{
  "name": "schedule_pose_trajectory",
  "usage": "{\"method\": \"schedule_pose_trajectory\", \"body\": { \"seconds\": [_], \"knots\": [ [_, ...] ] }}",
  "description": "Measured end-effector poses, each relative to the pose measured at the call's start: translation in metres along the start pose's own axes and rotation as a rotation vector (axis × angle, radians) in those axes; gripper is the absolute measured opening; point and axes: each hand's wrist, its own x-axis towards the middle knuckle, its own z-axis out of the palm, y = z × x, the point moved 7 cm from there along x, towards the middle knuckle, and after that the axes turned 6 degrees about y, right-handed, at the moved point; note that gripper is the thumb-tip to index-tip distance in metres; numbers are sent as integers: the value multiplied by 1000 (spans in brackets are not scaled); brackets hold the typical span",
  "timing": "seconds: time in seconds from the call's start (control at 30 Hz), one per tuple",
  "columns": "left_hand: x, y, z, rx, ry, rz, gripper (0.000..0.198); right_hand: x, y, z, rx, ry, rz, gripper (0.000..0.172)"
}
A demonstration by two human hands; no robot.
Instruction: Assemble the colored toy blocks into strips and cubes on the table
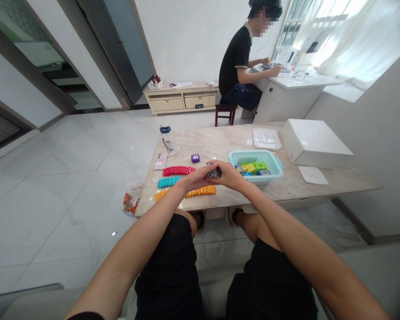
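My left hand (196,178) and my right hand (227,174) meet over the low marble table (220,142), both closed round a small dark grey toothed block (214,173). Under and left of them lie three rows of joined blocks: a red row (178,170), a teal row (168,182) and an orange row (200,192), partly hidden by my left wrist. A lone purple block (195,158) sits just beyond my hands. Right of my right hand stands a teal tub (270,163) with yellow, green and blue blocks in it.
A clear lid (266,138) and a white box (315,142) with a paper sheet (312,175) lie at the table's right. A water bottle (167,138) and a pink phone (160,161) sit at its left. A snack bag (131,200) lies on the floor. Another person sits at a far white desk (296,84).
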Motion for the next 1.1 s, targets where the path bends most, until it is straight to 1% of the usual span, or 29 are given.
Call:
{"method": "schedule_pose_trajectory", "body": {
  "seconds": [0.1,0.17,0.27,0.33,0.4,0.47,0.67,0.77,0.93,1.0,1.1],
  "knots": [
    [0,2,3,-34,-34,32,37,1,-1,-4,-23,18,9,44],
    [1,4,3,-55,-46,80,34,1,0,-8,-20,48,18,44],
    [3,6,2,-51,-34,122,35,0,1,-10,-5,58,14,49],
    [5,6,0,-19,-14,111,36,0,1,-9,-1,50,3,54],
    [5,4,-1,23,6,84,37,-1,0,-7,1,38,-4,63],
    [4,4,-2,42,13,64,37,-1,-2,-6,-1,31,-6,66],
    [-1,3,1,-10,-20,38,33,-2,-7,-11,-13,47,-7,50],
    [0,5,2,-39,-22,70,31,-1,-7,-12,-13,54,1,46],
    [3,13,8,-14,-20,164,33,1,-8,-14,-5,77,-5,52],
    [4,15,8,-4,-10,172,35,1,-10,-15,-5,77,-13,57],
    [5,14,7,-12,9,157,29,0,-14,-17,3,75,-18,67]
  ]
}}
